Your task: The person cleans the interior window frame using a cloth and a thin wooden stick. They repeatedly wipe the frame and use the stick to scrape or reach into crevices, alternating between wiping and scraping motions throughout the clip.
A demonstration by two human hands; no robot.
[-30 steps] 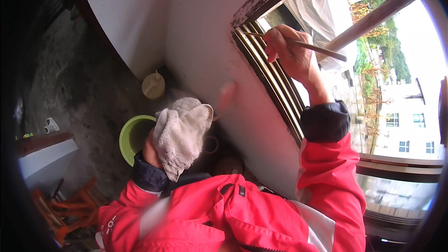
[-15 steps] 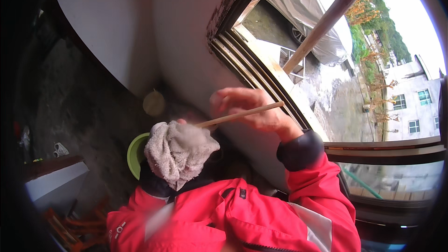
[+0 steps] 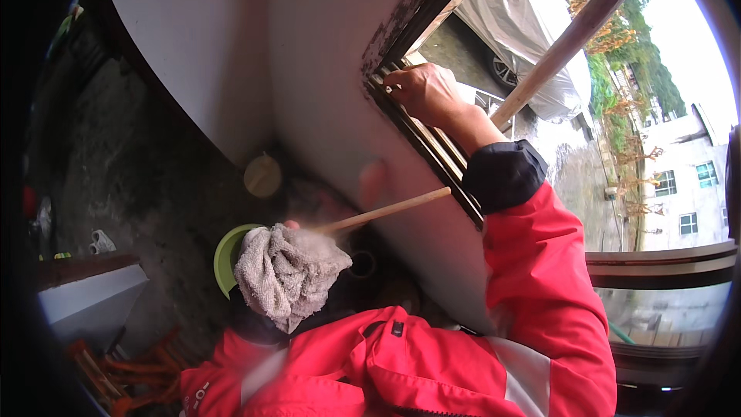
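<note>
My left hand (image 3: 289,225) is almost wholly wrapped in a grey rag (image 3: 285,274), with only a fingertip showing. It also holds the lower end of a thin wooden stick (image 3: 386,209) that slants up to the right across the white wall (image 3: 324,69). My right hand (image 3: 424,93) is raised to the upper corner of the dark, flaking window frame (image 3: 421,135). Its curled fingertips press on the frame's ridged edge, and whether they pinch anything is hidden. Both sleeves are red with black cuffs.
A green bucket (image 3: 224,255) and a round cream lid (image 3: 262,175) sit on the dark floor below the wall. A grey-white box (image 3: 85,293) and orange rods (image 3: 116,371) lie at lower left. Outside the window are a slanting wooden pole (image 3: 571,38) and a covered car (image 3: 525,23).
My right hand brought the stick down from the window frame to the rag-wrapped left hand, let go of it, then rose back to the frame's corner without it.
</note>
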